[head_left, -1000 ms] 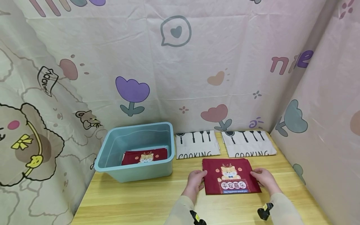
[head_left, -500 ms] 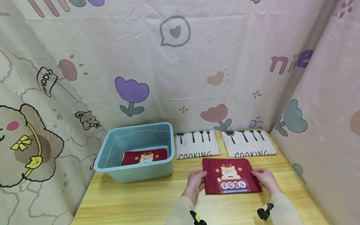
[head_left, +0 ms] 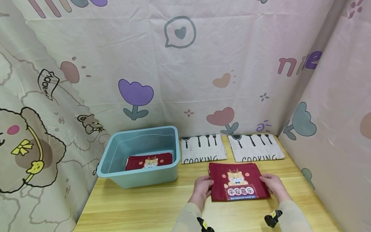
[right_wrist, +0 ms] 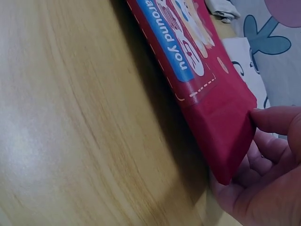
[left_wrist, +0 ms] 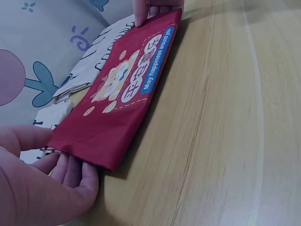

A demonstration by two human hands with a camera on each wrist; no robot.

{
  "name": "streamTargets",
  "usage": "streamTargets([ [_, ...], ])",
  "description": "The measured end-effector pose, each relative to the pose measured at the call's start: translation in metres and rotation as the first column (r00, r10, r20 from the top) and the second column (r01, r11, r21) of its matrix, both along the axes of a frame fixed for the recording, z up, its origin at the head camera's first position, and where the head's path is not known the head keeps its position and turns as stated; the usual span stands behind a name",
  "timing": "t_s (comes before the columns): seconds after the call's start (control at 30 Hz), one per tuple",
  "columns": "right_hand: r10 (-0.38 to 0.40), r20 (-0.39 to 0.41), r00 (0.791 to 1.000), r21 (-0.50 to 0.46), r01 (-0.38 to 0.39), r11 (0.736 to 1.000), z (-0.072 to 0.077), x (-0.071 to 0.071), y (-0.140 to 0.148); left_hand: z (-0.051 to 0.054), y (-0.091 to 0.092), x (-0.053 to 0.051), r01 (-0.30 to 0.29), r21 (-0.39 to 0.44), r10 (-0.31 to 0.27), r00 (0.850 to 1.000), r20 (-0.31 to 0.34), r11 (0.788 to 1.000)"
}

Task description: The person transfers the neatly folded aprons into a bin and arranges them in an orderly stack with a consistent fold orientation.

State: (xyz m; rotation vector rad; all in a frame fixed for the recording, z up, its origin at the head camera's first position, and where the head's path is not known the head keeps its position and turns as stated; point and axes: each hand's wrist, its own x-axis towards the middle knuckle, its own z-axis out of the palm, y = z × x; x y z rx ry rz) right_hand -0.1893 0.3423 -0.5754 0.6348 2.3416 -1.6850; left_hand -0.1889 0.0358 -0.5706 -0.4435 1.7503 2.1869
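A folded dark red cloth (head_left: pixel 217 185) with a cartoon deer-like animal and printed characters lies between both hands at the front right of the table. The left hand (head_left: pixel 201 190) pinches its left edge, thumb on top and fingers beneath, as the left wrist view shows of the left hand (left_wrist: pixel 51 183) and the cloth (left_wrist: pixel 99 136). At the opposite edge, the right hand (head_left: pixel 273 185) grips the cloth; in the right wrist view the right hand (right_wrist: pixel 268 165) has its thumb on top and fingers under the cloth's corner (right_wrist: pixel 221 136).
A blue-green bin (head_left: pixel 145 178) at the left holds another folded red cloth (head_left: pixel 165 159). Two folded white cloths with "COOKING" print, one left (head_left: pixel 203 151) and one right (head_left: pixel 258 151), lie along the back of the wooden table (head_left: pixel 133 206). Printed curtains (head_left: pixel 179 74) surround it.
The red cloth has hardly moved; its front edge sits very slightly lower in the head view. Both hands keep their hold on its sides, with only tiny shifts.
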Motion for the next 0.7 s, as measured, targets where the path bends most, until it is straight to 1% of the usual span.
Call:
streamTargets([
  [0.2,0.011,-0.002,1.000,-0.053,-0.011,0.999,0.004,0.001,-0.006,-0.001,0.002,0.002,-0.045,0.001,0.045,0.999,-0.010,0.999],
  [0.37,0.011,-0.007,1.000,-0.066,-0.012,0.998,0.007,0.002,-0.008,-0.001,0.002,0.004,-0.085,-0.016,0.085,0.996,-0.018,0.996],
  [0.53,0.018,-0.013,1.000,-0.056,-0.019,0.998,0.009,0.003,-0.008,0.001,0.001,0.003,-0.096,-0.042,0.095,0.995,-0.022,0.994],
  [0.7,0.029,-0.034,0.999,-0.056,-0.031,0.998,0.012,0.003,-0.006,0.005,0.000,0.001,-0.106,-0.031,0.106,0.994,-0.005,0.994],
])
